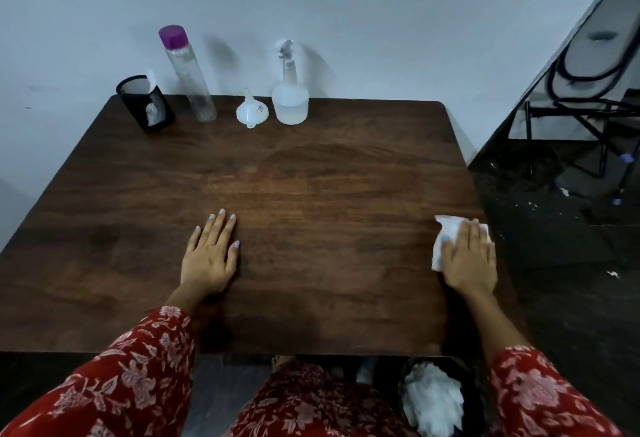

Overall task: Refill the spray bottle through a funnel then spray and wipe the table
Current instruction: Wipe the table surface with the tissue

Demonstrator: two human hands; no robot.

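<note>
— While the flat right hand point(469, 256) presses a white paper wipe point(446, 228) at the dark wooden table point(311, 177) edge, why is the left hand point(211, 253) laid open, empty?

— Bracing is judged; the clear plastic spray bottle point(290, 97) and white funnel point(252, 111) are parked upright far back, clear of wiping.

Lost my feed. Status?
Left hand flat, empty. Right hand pressing white tissue at table right edge. Spray bottle, funnel parked at back. Nothing obstructing.

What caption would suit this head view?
Right hand presses a white tissue on the wooden table; left hand rests flat.
</note>
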